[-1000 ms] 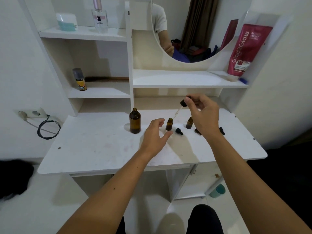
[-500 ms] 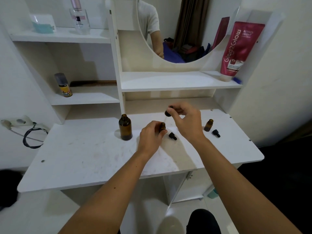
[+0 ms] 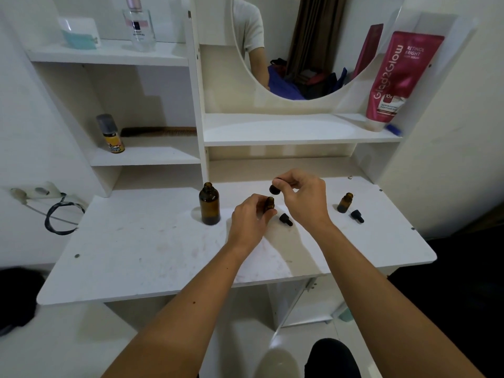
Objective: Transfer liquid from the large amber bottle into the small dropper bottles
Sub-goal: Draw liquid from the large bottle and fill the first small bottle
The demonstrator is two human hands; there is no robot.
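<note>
While left fingers (image 3: 266, 212) pinch a small dropper bottle (image 3: 270, 203), right fingers (image 3: 281, 184) pinch its dropper (image 3: 274, 189).

The vanity table (image 3: 141, 257) was white, with faint reddish smudges. The large bottle (image 3: 209, 204) and 2 small dropper bottles (image 3: 270, 203) (image 3: 345, 202) were amber brown. The dropper cap (image 3: 274, 189) and the 2 loose caps (image 3: 285, 219) (image 3: 357, 216) were black. A crimson tube (image 3: 401, 77) carried pale lettering. A small can (image 3: 111, 135) was grey above, yellow below. The comb (image 3: 158, 131) was dark brown.
</note>
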